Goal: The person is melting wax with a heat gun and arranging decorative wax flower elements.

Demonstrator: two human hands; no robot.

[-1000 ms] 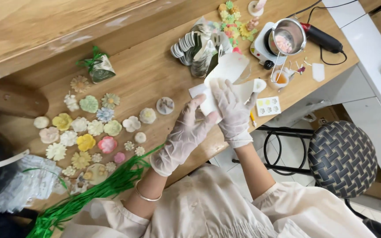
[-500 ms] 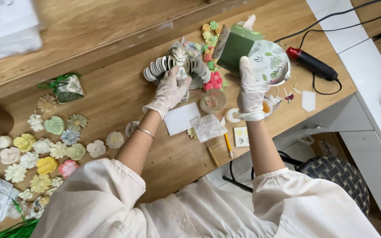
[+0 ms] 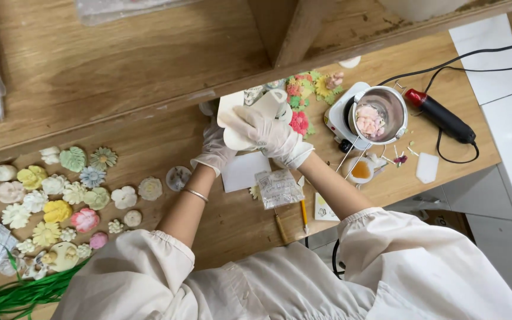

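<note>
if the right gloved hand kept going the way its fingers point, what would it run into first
Probably the white sheet that the right gloved hand already presses with the left gloved hand; past it, the wooden shelf edge, though depth is unclear.

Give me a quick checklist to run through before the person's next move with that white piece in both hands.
1. Both hands gloved: ok; the left hand and right hand wear thin pale gloves.
2. Hold on the white piece: ok; both hands grip it above the wooden table.
3. What the white piece is: cannot tell; the fingers cover much of it.
4. Small metal pot: ok; it sits upright on the white heater with pinkish lumps inside.
5. Black and red corded tool: ok; it lies flat, apart from the hands.
6. Pastel flower shapes: ok; laid out beside the left arm, untouched.
</note>
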